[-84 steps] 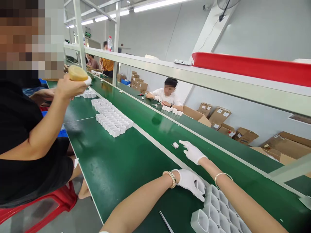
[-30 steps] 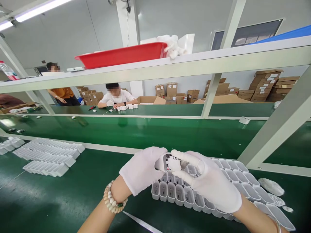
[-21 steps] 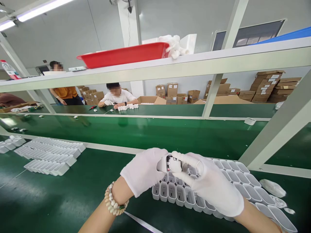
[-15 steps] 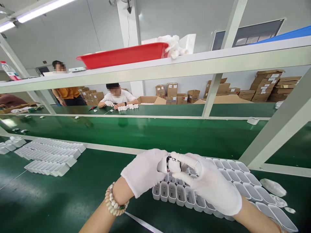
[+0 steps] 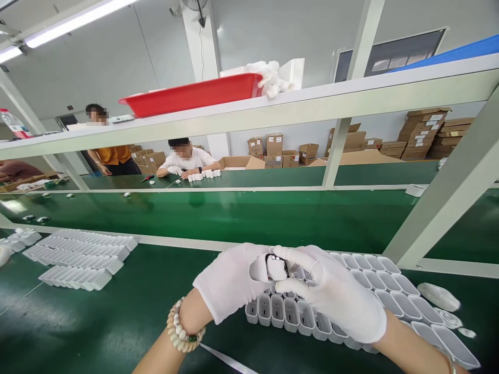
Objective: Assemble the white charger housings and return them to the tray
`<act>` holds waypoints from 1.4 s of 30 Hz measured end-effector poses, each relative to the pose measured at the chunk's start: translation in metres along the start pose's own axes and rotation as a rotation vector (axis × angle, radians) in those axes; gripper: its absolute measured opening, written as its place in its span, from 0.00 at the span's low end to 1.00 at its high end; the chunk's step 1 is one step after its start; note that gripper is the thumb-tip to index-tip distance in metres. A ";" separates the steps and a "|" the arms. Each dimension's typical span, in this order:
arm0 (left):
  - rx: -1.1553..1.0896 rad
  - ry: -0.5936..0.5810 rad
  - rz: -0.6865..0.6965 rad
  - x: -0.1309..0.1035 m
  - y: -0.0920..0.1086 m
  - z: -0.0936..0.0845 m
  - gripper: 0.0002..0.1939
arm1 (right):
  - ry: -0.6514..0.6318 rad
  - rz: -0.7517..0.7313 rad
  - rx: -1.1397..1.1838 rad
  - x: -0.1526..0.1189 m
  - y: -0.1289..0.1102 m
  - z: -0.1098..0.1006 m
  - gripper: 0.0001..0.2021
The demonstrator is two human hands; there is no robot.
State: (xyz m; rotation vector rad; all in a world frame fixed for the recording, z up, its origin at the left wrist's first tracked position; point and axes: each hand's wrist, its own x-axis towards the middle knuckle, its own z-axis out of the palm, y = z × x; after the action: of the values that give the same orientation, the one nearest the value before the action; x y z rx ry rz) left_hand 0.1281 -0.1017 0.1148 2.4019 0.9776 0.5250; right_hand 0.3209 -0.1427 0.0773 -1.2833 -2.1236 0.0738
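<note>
Both hands wear white gloves and meet above the rows of open white plastic cases (image 5: 291,313). My left hand (image 5: 230,280) is closed round a white plastic case (image 5: 257,270), whose rounded end shows between the fingers. At the mouth of that case sits a small white insert with a black edge (image 5: 277,270). The thumb and fingers of my right hand (image 5: 335,296) pinch the insert from the right. How deep it sits in the case cannot be told. Part of the rows lies hidden under my right hand.
More white cases (image 5: 78,254) stand in rows at left. A green conveyor belt (image 5: 234,213) runs behind the bench, with a shelf and a red tray (image 5: 191,94) above. A slanted post (image 5: 440,192) rises at right, near a crumpled white bundle (image 5: 438,296). A co-worker (image 5: 191,158) sits across.
The camera view has shifted slightly. Both hands keep their hold on the case and insert, which have turned a little, showing more of the insert's white face.
</note>
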 end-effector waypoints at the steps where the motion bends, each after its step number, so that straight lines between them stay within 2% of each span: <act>1: -0.010 0.004 0.005 0.000 0.000 0.000 0.08 | 0.009 -0.037 -0.007 0.000 0.001 0.001 0.14; 5: -0.026 0.048 0.018 -0.001 0.003 -0.001 0.06 | 0.178 -0.173 0.004 -0.005 0.012 0.012 0.23; 8: -0.068 0.062 0.032 -0.001 0.005 -0.003 0.07 | 0.274 -0.189 0.012 -0.007 0.015 0.015 0.23; 14: -0.160 0.127 0.024 -0.006 0.000 -0.001 0.17 | 0.183 -0.184 -0.060 -0.006 0.001 0.009 0.19; 19: -0.114 0.181 -0.050 -0.011 -0.004 0.002 0.17 | 0.090 -0.168 -0.102 -0.006 -0.005 0.009 0.19; 27: -0.069 0.220 -0.009 -0.011 -0.008 0.005 0.16 | 0.018 -0.106 -0.098 -0.005 -0.016 0.009 0.11; 31: -0.059 0.205 -0.019 -0.012 -0.010 0.005 0.17 | 0.027 -0.144 -0.099 -0.007 -0.015 0.013 0.10; 34: -0.039 0.216 -0.024 -0.013 -0.011 0.005 0.19 | 0.051 -0.194 -0.107 -0.008 -0.013 0.015 0.10; 38: -0.030 0.230 0.025 -0.014 -0.012 0.005 0.18 | 0.008 -0.205 -0.116 -0.010 -0.012 0.015 0.14; 42: -0.033 0.164 0.070 -0.012 -0.010 0.001 0.15 | 0.061 -0.239 -0.154 -0.013 -0.011 0.019 0.23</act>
State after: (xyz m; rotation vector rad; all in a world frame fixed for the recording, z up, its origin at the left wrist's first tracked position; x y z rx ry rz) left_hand 0.1145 -0.1044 0.1064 2.4004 0.9473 0.7674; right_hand 0.3055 -0.1539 0.0597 -1.0911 -2.2485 -0.2320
